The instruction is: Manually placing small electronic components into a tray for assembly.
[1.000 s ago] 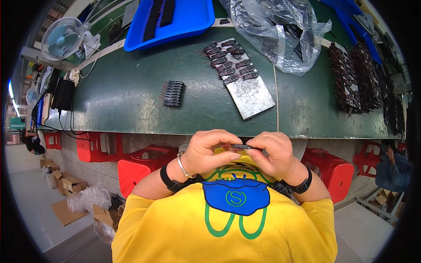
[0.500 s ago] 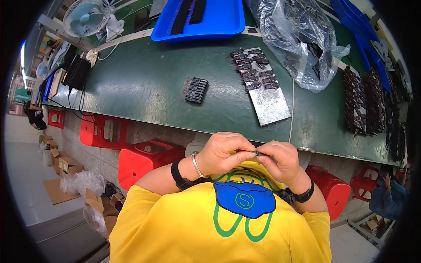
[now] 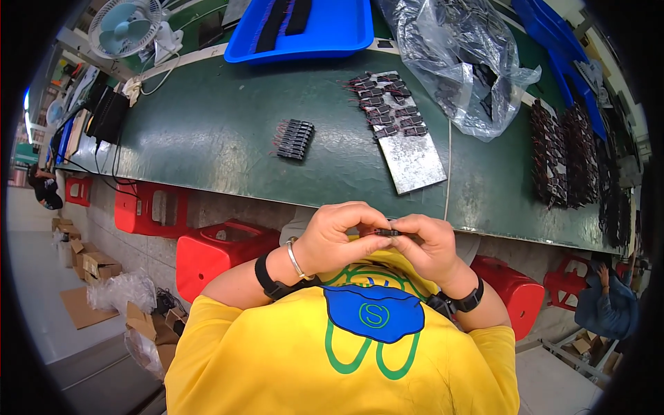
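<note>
Close to my chest, just off the table's near edge, my left hand (image 3: 337,236) and my right hand (image 3: 430,250) meet at the fingertips. Between them they pinch a small black rectangular component (image 3: 387,232), its ends partly covered by thumbs and forefingers. A bit of red shows by the left fingertips, perhaps a wire. Beyond my hands, a neat stack of similar black components (image 3: 295,139) with red wires rests on the green table. Right of it lies a silver metal plate (image 3: 413,164), bare at its near end; two columns of black wired components (image 3: 374,102) cover its far part.
On the green table (image 3: 221,124) stand a blue tray (image 3: 304,52) with black strips and a clear plastic bag (image 3: 477,90) with dark parts. More wired components (image 3: 550,155) fill the right side. Red stools (image 3: 221,252) line the near edge; a fan (image 3: 124,29) stands far left.
My fingers have shifted around the black component, so more of its side shows between them. The whole view has slid slightly; the items on the table appear unmoved.
</note>
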The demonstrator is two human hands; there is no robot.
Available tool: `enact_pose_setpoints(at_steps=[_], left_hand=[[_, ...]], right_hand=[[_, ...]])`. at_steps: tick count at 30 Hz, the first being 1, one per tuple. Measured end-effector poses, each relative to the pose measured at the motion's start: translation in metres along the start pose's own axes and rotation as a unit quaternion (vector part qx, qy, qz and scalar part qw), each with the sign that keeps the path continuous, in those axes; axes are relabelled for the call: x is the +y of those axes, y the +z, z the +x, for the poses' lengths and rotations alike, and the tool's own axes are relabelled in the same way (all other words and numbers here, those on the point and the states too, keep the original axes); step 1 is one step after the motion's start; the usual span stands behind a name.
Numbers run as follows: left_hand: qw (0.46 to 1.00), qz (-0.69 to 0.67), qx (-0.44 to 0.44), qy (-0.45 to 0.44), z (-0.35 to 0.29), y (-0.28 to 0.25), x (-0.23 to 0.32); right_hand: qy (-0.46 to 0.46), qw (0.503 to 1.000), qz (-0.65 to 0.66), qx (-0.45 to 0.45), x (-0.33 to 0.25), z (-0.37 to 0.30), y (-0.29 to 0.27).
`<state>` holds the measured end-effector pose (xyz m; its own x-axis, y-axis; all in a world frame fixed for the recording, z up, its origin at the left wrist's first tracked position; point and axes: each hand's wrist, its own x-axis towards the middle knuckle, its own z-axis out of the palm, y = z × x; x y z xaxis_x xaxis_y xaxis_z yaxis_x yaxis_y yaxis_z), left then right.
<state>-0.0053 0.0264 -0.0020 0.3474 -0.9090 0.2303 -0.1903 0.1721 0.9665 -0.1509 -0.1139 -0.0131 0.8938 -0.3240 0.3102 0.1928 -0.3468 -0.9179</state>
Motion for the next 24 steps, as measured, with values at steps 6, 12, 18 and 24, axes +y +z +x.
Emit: enact_pose_setpoints(at_steps=[6,12,18,24], left_hand=[[0.998,0.062,-0.006,0.010,0.0027,-0.0011,0.0046],[0.998,0.063,0.010,0.018,0.0032,0.0016,0.0045],[0.990,0.113,-0.014,0.083,0.0027,-0.0035,0.0005],[0.996,0.080,-0.012,0.043,0.0003,-0.0053,-0.0002]], right_hand=[[0.007,1.000,-0.013,-0.011,0.0012,0.0000,-0.0004],[0.019,1.000,-0.007,-0.010,-0.0002,-0.0002,0.0004],[-0.024,0.997,-0.062,-0.033,-0.0004,0.0008,-0.0013],[-0.019,0.997,-0.060,-0.034,-0.0012,0.0030,0.0003]])
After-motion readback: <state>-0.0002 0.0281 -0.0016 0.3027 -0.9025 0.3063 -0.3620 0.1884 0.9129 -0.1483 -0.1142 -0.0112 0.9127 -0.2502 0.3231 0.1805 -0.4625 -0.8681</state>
